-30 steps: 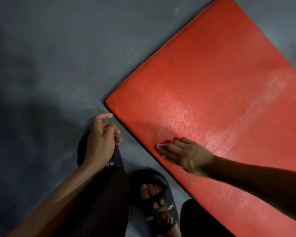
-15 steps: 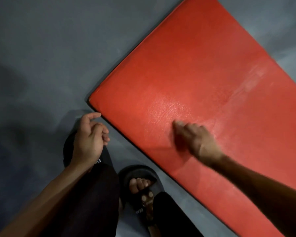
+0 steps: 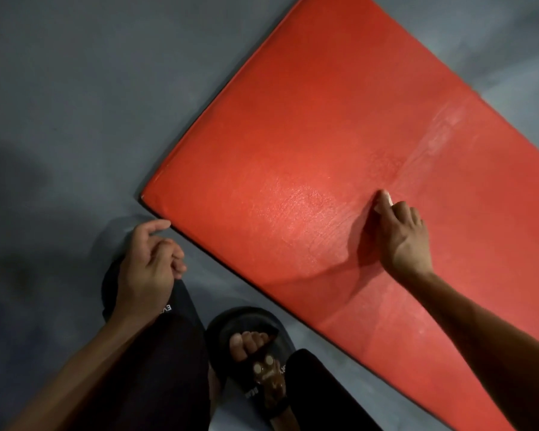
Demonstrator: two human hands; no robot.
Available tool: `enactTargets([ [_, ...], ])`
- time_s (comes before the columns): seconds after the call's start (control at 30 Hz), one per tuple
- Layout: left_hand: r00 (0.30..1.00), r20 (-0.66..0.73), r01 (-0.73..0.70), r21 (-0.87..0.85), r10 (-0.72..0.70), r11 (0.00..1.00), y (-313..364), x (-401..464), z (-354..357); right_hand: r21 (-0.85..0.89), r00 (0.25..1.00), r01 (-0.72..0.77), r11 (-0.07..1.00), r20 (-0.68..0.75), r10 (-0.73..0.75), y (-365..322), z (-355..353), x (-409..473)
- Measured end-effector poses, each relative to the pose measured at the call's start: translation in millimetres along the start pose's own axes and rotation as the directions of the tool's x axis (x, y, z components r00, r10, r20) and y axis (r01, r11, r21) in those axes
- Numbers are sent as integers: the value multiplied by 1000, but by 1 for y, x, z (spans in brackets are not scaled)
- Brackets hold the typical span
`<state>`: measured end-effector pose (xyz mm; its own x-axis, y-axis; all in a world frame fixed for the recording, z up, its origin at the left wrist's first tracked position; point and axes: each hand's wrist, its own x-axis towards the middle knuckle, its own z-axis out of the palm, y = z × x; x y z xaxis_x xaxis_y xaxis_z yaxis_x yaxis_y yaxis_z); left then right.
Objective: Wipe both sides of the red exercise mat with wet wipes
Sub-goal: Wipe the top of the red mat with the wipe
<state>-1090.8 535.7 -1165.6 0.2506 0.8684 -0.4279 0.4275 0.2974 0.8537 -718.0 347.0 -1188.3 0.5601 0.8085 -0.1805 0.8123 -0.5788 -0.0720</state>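
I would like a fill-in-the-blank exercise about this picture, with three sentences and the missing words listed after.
1. The right hand presses a white wet wipe onto the ____ mat.
2. The left hand holds nothing and rests on the person's ____.
3. The mat lies flat on the grey ____.

Missing words: red; knee; floor

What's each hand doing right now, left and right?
Left hand: open, fingers loosely curled, holding nothing, beside the red mat.
Right hand: presses a white wet wipe onto the mat; grip cannot be told.
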Motion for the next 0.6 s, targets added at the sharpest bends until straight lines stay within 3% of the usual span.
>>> enactTargets([
  [0.07, 1000, 11, -10, 12, 9, 1000, 0, 0, 1, 49, 1000, -4, 999, -3, 4, -22, 4, -5],
  [0.17, 999, 42, -18, -2, 18, 1000, 3, 0, 1, 38, 926, 375, 926, 21, -376, -56, 11, -25],
  [0.2, 998, 57, -13, 10, 13, 1000, 3, 0, 0, 9, 906, 424, 906, -8, -424, -55, 12, -22],
  [0.33, 992, 109, -79, 144, 64, 986, 14, 3, -7, 24, 987, 118, 993, -115, -115, -45, 6, 0],
  [0.47, 968, 238, -148, 284, 80, 947, 41, 16, -8, 40, 924, 382, 923, -40, -381, -59, 7, -15],
  [0.53, 931, 343, -263, 384, 128, 885, 56, 27, -5, 183, 961, 268, 946, -121, -249, -49, -2, -18],
  [0.6, 877, 440, -412, 479, 194, 775, 70, 36, 2, 309, 980, 45, 950, -196, 18, -25, -4, -18],
])
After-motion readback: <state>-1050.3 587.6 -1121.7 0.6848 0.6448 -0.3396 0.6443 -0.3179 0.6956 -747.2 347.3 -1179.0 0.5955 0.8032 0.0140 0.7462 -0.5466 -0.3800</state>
